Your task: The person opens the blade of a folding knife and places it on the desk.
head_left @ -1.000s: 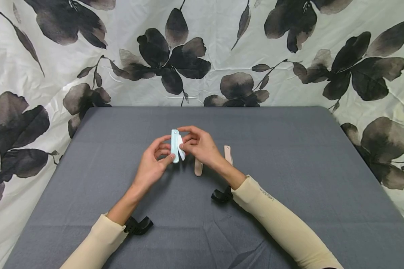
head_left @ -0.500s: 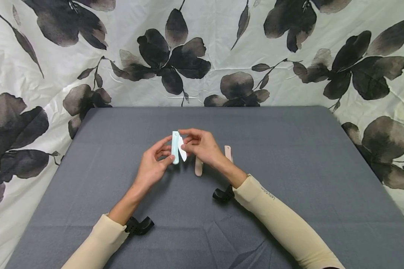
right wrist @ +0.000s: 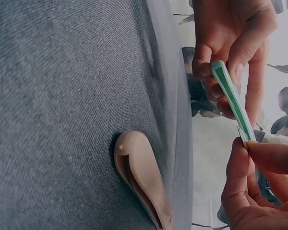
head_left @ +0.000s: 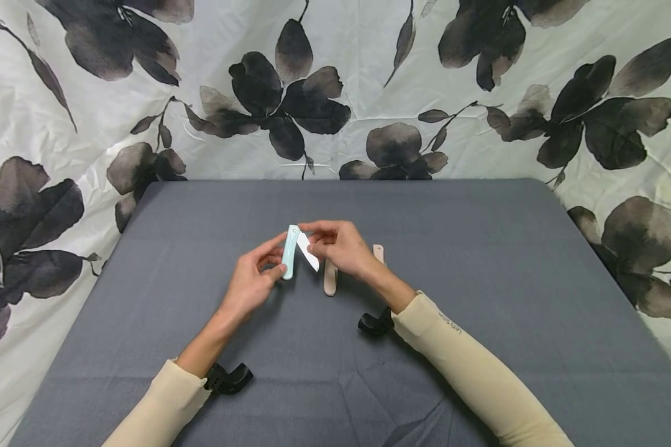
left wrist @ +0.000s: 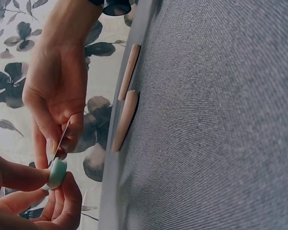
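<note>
A mint-green folding knife (head_left: 289, 254) is held up over the table, its white blade (head_left: 308, 251) swung partway out of the handle. My left hand (head_left: 251, 276) grips the handle between thumb and fingers. The blade is pinched by the thumb and fingers of my right hand (head_left: 341, 248), near the pivot end. In the right wrist view the slot along the green handle (right wrist: 233, 98) faces the camera. One beige folding knife (head_left: 330, 279) lies on the table just below my right hand, partly covered by it. A second beige folding knife (head_left: 378, 252) lies farther right, mostly behind the right wrist.
A grey cloth covers the table (head_left: 481, 279). Behind it hangs a white curtain (head_left: 380, 74) with dark flowers. Black wrist cameras (head_left: 376, 323) sit on both wrists, under cream sleeves.
The blade has swung farther out from the green handle. Both hands have come slightly lower, and the handle now leans, its lower end to the left. The beige knives stay put.
</note>
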The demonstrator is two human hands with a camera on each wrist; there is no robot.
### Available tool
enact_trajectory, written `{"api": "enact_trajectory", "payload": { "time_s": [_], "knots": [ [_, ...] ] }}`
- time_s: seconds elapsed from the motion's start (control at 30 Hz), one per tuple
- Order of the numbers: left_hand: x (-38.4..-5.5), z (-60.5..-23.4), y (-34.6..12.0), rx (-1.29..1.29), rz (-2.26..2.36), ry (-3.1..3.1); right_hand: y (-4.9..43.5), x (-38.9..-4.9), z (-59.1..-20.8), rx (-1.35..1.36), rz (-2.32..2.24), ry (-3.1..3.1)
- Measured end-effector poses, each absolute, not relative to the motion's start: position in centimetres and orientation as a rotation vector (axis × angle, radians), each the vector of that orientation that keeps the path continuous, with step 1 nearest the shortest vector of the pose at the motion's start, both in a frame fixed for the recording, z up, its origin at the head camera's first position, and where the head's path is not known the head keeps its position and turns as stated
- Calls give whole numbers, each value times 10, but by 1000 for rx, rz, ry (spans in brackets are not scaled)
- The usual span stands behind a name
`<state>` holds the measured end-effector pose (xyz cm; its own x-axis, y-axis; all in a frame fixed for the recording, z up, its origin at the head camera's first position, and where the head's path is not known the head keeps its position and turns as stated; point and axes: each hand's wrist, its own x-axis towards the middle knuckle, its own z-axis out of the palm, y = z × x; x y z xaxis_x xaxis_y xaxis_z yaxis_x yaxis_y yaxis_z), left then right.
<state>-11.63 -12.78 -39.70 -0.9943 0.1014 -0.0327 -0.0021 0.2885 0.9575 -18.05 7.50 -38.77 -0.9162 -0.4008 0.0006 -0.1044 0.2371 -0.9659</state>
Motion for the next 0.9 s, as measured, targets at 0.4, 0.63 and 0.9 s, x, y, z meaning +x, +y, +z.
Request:
{"api": "enact_trajectory", "payload": {
  "time_s": [0.4, 0.63, 0.9],
  "knots": [
    [-115, -398, -130, 141, 1803, 2447, 84, -182, -389, -483, -1695, 2247],
    [-115, -399, -133, 175, 1780, 2463, 87, -184, -390, -510, -1676, 2236],
    [-115, -401, -136, 192, 1732, 2483, 91, -184, -390, -540, -1659, 2225]
  ]
}}
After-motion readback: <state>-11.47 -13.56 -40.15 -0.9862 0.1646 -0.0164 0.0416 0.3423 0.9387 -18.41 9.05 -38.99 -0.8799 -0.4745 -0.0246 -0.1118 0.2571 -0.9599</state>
